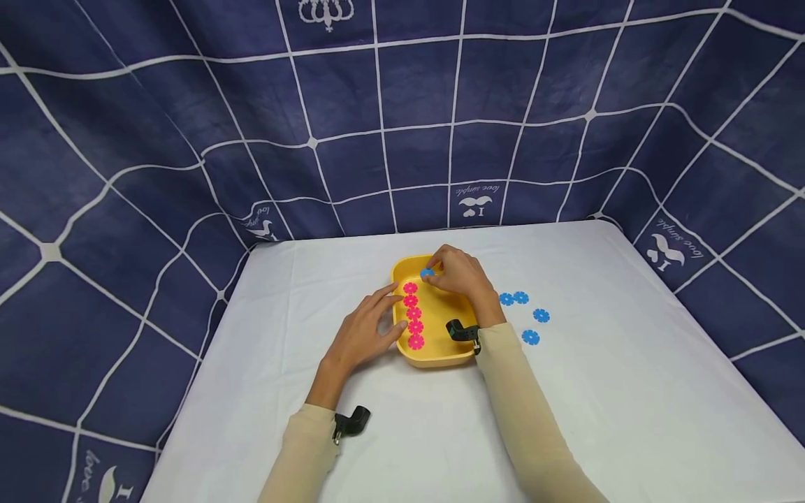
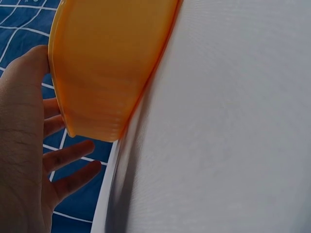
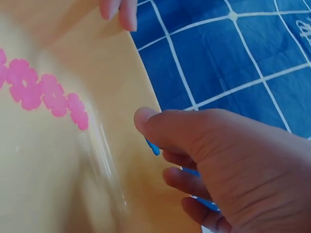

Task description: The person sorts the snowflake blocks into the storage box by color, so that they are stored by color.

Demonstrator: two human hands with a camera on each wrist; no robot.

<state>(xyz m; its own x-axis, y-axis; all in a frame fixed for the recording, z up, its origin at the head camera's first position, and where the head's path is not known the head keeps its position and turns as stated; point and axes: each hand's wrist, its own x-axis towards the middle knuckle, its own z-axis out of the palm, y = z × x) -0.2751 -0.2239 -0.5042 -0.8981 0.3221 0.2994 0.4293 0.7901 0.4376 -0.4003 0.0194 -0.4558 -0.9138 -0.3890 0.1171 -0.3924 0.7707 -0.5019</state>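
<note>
A yellow plastic tray [image 1: 434, 362] stands on the white-covered table. Along its left side, on the inside, runs a row of several pink flower-shaped discs [image 1: 413, 314]. My right hand [image 1: 464, 274] is over the tray's far part and pinches a blue flower-shaped disc [image 1: 427, 273] between thumb and fingers. In the right wrist view only a sliver of the blue disc [image 3: 153, 147] shows beneath the thumb. My left hand [image 1: 363, 330] rests at the tray's left rim, fingers spread. In the left wrist view the thumb touches the tray's edge [image 2: 112, 63].
Several more blue flower discs [image 1: 531, 337] lie loose on the white tablecloth [image 1: 629, 391] to the right of the tray. Dark blue curtains with white lines [image 1: 415, 91] hang behind and at both sides of the table. Each wrist carries a small black camera [image 1: 353, 421].
</note>
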